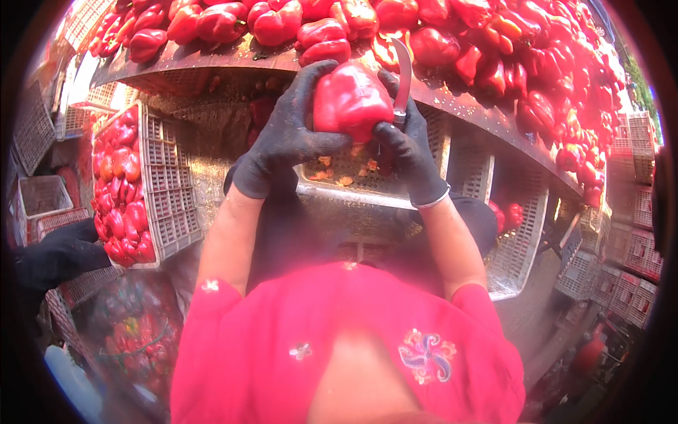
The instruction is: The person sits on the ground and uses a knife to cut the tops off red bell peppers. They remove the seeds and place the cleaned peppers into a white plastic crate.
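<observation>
Between my two black-gloved hands, above the near edge of the table, is a large red bell pepper [352, 100]. My left hand [288, 135] cups its left side, fingers behind it and thumb along the bottom. My right hand [408, 140] touches the pepper's right side with the thumb and also grips a knife [403, 74]. The curved blade points up and away from me. Most of the knife's handle is hidden in my palm. Many red bell peppers [275, 21] are heaped on the table [238, 57] just beyond my hands.
Below my hands stands a plastic crate [360, 197] with orange-red scraps in it. Another crate [169, 175], full of red peppers, is at my left, beside a dark-clothed person's arm [63, 254]. A crate [522, 254] with peppers stands right; stacked crates [630, 249] lie farther right.
</observation>
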